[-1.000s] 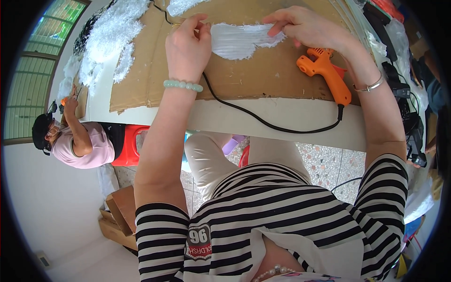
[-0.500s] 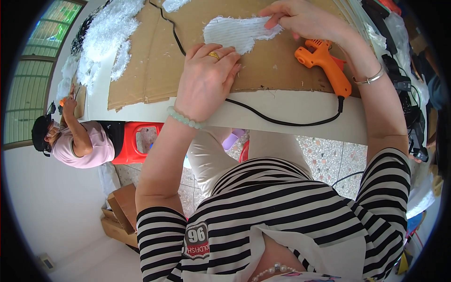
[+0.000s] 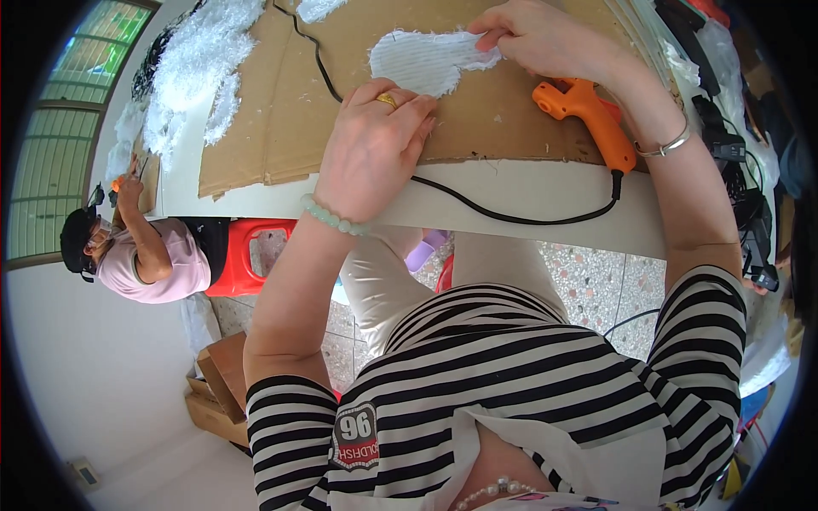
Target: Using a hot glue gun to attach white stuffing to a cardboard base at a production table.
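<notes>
A white ribbed piece of fabric [image 3: 417, 64] with frayed edges lies on the brown cardboard [image 3: 281, 111]. At its near left edge, my left hand [image 3: 375, 140] is closed, its fingers bent down against the fabric. What sits under those fingertips is hidden. My right hand [image 3: 541, 38] pinches the narrow right end of the fabric between thumb and fingers. Below my right wrist rests an orange glue gun [image 3: 592, 128], its black cord [image 3: 520, 220] looping along the table's near edge toward my left wrist.
White fluffy, stringy material [image 3: 192, 77] is heaped at the far left of the white table [image 3: 579, 192]. Black devices and cables [image 3: 750, 221] crowd the right side. At left, another person [image 3: 153, 255] holds something orange. A red stool [image 3: 247, 255] and cardboard boxes [image 3: 217, 383] stand on the floor.
My right hand has shifted slightly left with the fabric's right end, which looks shorter and more gathered. My left hand stays almost where it was.
</notes>
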Demonstrator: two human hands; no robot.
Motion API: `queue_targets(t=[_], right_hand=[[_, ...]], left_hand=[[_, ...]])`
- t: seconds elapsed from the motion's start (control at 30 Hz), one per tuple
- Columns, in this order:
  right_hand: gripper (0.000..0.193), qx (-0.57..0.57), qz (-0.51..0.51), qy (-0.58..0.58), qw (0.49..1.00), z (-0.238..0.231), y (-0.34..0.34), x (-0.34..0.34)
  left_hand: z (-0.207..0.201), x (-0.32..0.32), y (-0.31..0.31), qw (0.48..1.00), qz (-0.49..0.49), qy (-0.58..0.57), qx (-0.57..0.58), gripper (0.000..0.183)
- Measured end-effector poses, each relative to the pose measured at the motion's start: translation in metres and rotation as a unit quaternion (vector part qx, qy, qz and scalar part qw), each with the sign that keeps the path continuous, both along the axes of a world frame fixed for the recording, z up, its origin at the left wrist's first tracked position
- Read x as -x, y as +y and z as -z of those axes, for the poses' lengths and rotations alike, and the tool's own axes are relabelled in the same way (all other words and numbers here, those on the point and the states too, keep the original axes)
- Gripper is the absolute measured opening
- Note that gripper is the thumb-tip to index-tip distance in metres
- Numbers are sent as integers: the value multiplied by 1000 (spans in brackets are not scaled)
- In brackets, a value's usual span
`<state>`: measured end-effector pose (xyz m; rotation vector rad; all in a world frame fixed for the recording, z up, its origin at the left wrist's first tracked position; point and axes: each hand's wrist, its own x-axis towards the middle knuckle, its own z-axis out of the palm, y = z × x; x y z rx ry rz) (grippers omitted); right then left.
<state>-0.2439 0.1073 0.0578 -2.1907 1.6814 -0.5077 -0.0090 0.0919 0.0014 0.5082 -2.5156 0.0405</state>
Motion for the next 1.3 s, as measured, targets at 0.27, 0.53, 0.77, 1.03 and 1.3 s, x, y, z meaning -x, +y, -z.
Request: queue_targets(t=[0.27, 0.53, 0.77, 1.03, 1.3], right_hand=[[32, 139, -125, -70, 980, 34, -22, 19], [32, -9, 46, 80, 996, -10, -2, 15], [34, 82, -27, -73, 994, 10, -15, 26], [43, 115, 9, 191, 975, 36, -24, 29], [27, 251, 115, -53, 960, -27, 9, 30]], left_hand=[[-7, 15, -3, 998, 10, 58, 9, 19], [1, 17, -4, 997, -27, -3, -78, 23], [7, 17, -7, 997, -16, 12, -72, 24], [11, 17, -7, 997, -14, 16, -69, 25], [13, 14, -11, 998, -17, 16, -60, 21]])
